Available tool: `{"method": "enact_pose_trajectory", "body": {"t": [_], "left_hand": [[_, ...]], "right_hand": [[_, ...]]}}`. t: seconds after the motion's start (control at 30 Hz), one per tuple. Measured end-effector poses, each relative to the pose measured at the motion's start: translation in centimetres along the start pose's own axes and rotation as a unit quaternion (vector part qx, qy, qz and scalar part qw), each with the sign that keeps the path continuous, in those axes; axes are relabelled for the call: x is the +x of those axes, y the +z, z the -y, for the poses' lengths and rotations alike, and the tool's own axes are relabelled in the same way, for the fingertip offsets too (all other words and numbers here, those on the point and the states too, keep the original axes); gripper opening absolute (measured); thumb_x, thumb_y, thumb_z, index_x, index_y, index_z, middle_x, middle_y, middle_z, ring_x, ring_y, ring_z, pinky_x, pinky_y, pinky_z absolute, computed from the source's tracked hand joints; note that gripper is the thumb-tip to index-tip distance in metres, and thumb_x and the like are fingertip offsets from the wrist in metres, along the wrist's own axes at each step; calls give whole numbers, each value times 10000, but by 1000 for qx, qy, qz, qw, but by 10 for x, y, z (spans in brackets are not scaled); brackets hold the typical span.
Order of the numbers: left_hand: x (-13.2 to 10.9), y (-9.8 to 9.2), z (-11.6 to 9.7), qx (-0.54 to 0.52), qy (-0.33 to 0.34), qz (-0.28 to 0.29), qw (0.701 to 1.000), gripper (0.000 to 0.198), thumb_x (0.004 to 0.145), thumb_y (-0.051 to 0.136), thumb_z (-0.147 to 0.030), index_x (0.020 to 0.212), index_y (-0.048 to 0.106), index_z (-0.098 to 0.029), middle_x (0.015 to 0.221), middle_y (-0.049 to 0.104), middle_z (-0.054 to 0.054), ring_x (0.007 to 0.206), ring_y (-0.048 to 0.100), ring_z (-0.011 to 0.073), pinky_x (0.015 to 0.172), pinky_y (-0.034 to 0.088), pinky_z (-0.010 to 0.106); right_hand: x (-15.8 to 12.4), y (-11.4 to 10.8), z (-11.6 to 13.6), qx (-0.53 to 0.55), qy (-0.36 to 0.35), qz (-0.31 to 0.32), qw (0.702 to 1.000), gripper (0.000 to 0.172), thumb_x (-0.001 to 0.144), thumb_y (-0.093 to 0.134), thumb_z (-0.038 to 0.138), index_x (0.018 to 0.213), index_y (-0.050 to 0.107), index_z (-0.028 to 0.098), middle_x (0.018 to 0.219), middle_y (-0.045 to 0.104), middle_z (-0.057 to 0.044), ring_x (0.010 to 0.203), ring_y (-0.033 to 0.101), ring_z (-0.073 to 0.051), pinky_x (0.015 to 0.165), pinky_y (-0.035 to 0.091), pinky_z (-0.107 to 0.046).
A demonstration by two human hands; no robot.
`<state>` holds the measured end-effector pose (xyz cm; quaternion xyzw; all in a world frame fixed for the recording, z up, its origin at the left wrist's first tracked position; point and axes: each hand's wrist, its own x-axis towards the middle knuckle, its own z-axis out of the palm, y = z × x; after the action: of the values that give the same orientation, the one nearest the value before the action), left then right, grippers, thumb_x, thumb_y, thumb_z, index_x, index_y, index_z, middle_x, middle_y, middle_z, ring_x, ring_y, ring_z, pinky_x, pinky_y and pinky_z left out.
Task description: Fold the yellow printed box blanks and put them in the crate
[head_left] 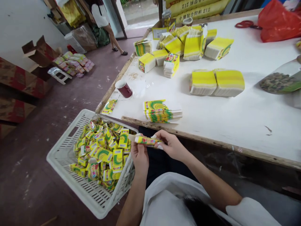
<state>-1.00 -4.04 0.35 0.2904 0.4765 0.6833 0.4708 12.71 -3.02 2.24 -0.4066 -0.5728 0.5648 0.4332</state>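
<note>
Between my two hands, above my lap, is a small yellow carton (147,141) with red and green print, held sideways. My left hand (140,153) grips its left end, where a pale flap sticks out. The fingers of my right hand (169,143) pinch the right end. Just left of my hands stands a white plastic basket (77,185) heaped with small yellow-green cartons (101,153). On the table edge in front of my hands lies a stack of flat yellow-green cartons (160,111).
On the white table (235,125) are a dark red cup (124,88), bundled yellow cartons (217,82), red scissors (245,24), a red plastic bag (278,22) and a clear jar (281,80). Another person (103,22) stands near the doorway. Cardboard boxes (20,91) line the left wall.
</note>
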Motion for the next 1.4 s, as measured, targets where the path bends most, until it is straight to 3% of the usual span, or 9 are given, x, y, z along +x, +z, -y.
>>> {"method": "enact_pose_trajectory", "body": {"t": [0.17, 0.3, 0.4, 0.5, 0.63, 0.87, 1.17, 1.27, 1.4], "left_hand": [[8, -13, -7, 37, -26, 27, 999, 375, 735, 826, -523, 832, 717, -178, 816, 750, 33, 750, 719, 164, 742, 594, 285], [24, -29, -39, 90, 52, 110, 989, 671, 717, 771, -663, 1193, 684, -198, 1238, 708, 149, 1141, 684, 286, 1017, 528, 418], [24, -31, -53, 239, 39, 247, 938, 956, 520, 945, -518, 1352, 591, -210, 1387, 615, 167, 1300, 574, 352, 1116, 444, 458], [14, -21, -48, 349, -18, 318, 881, 759, 621, 909, -349, 1298, 591, -226, 1194, 695, 109, 1085, 672, 296, 953, 542, 417], [-4, -9, -31, 404, 37, 252, 879, 611, 720, 819, -310, 1252, 532, -222, 987, 691, 49, 872, 684, 223, 772, 558, 326], [-22, -9, -19, 401, 172, 281, 855, 628, 722, 769, -236, 1268, 458, -243, 1087, 664, 84, 926, 698, 239, 776, 563, 334], [-5, -14, -13, 393, 126, 257, 874, 695, 661, 779, -206, 1271, 446, -214, 1128, 615, 101, 987, 667, 256, 840, 550, 379], [2, -16, -9, 424, 162, 221, 863, 741, 642, 765, -147, 1317, 466, -207, 1326, 540, 164, 1237, 571, 321, 1052, 462, 478], [9, -21, -17, 470, 157, 210, 843, 621, 666, 789, -174, 1250, 581, -217, 1140, 662, 107, 1088, 637, 301, 981, 502, 452]], "right_hand": [[2, -35, 7, -104, -86, -30, 990, 169, 846, 544, 90, 916, 658, 193, 850, 691, -21, 770, 621, -160, 697, 473, -277], [-2, -53, 21, -307, -196, -38, 930, 257, 899, 532, 57, 945, 710, 238, 873, 693, -45, 843, 592, -193, 795, 466, -338], [-7, -46, 29, -394, -258, 36, 881, 253, 940, 541, 89, 926, 708, 280, 852, 695, -21, 879, 573, -200, 995, 419, -426], [-9, -29, 23, -360, -276, 5, 891, 241, 919, 572, 131, 1076, 649, 297, 1015, 688, -34, 1056, 584, -238, 1167, 305, -526], [-10, -13, 2, -191, -149, -189, 952, 611, 852, 656, 272, 1408, 405, 224, 1373, 535, -176, 1309, 501, -332, 1118, 405, -565], [-8, 4, -11, 189, 96, -8, 977, 624, 816, 721, 556, 1307, 531, 223, 1234, 690, -132, 1103, 685, -270, 967, 560, -449], [-13, -5, -6, -97, -113, 58, 987, 566, 934, 554, 180, 1489, 494, 276, 1576, 459, -93, 1446, 455, -245, 1195, 391, -434], [-11, -10, -8, -146, -144, -10, 979, 556, 953, 410, 76, 1433, 566, 307, 1499, 550, -69, 1386, 530, -210, 1158, 447, -403], [-4, -22, -16, -197, -146, -39, 969, 507, 963, 481, 138, 1444, 555, 279, 1569, 459, -115, 1440, 467, -252, 1142, 456, -435]]}}
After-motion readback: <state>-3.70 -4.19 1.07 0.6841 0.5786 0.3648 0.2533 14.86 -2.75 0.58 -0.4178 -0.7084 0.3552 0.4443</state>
